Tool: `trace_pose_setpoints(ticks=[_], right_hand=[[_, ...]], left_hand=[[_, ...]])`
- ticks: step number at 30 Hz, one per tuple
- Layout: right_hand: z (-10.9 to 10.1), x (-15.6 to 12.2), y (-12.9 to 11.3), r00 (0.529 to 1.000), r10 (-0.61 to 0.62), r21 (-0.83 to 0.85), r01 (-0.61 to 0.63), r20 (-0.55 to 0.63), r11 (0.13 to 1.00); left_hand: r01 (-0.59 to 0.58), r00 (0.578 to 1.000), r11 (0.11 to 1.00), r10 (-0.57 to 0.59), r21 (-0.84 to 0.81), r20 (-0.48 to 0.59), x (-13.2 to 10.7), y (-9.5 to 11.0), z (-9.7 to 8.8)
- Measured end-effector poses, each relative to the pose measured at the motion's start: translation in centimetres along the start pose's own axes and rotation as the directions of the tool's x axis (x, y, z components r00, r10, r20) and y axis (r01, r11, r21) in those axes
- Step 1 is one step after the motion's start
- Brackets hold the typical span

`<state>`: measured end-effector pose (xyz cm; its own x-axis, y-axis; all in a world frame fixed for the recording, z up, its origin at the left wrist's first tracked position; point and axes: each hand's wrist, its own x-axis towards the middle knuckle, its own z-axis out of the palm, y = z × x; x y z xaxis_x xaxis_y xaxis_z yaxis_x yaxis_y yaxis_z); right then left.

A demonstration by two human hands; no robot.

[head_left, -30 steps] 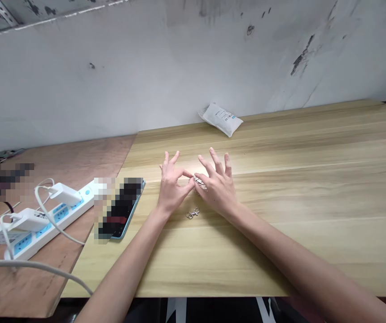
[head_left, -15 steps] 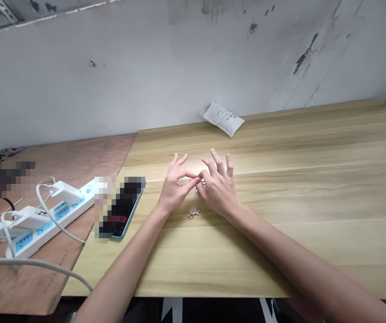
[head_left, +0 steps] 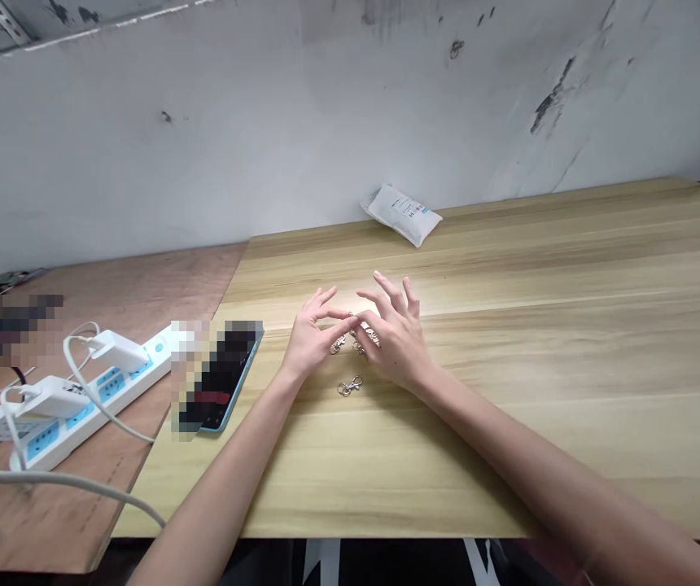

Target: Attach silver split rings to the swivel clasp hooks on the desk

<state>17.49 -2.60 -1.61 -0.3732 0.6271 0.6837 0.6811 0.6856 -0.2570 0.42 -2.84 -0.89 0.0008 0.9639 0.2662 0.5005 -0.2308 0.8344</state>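
Two bare hands work at a small metal piece near the middle of the wood-grain table. Thumb and index finger of the left hand pinch toward it from one side, the other fingers raised and spread. Thumb and index finger of the right hand close on it from the other side, with the remaining fingers fanned upward. Both appear to grip the same piece, though the fingertips hide most of it, so whether it is a ring or part of a clasp cannot be told.

As for progress, the handling looks to be partway: the piece is held between the hands and not set down. More metal hardware lies just under the fingers, partly covered, so its count is unclear. One metal clasp with a ring lies apart, nearer the person, untouched; it may be finished or waiting, and nothing visible settles which. How much remains cannot be judged.

A phone lies left of the hands, and a white package rests by the wall, well apart from them.
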Motion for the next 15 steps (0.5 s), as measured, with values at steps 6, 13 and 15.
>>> trace_pose_setpoints(ticks=[6,13,15], right_hand=[[0.1,-0.1,0.1,0.998,0.064,0.097,-0.066,0.017,0.993],[0.7,0.0,2.1,0.986,0.074,0.179,-0.101,0.150,0.979],[0.8,0.0,2.5,0.977,0.081,0.182,-0.118,0.199,0.976]], left_hand=[[0.012,1.000,0.985,-0.011,-0.172,0.012,0.1,-0.4,0.0],[-0.264,0.962,0.920,0.271,0.290,0.017,0.1,0.2,-0.8],[-0.375,0.920,0.808,0.386,0.454,0.073,0.1,0.5,-0.7]])
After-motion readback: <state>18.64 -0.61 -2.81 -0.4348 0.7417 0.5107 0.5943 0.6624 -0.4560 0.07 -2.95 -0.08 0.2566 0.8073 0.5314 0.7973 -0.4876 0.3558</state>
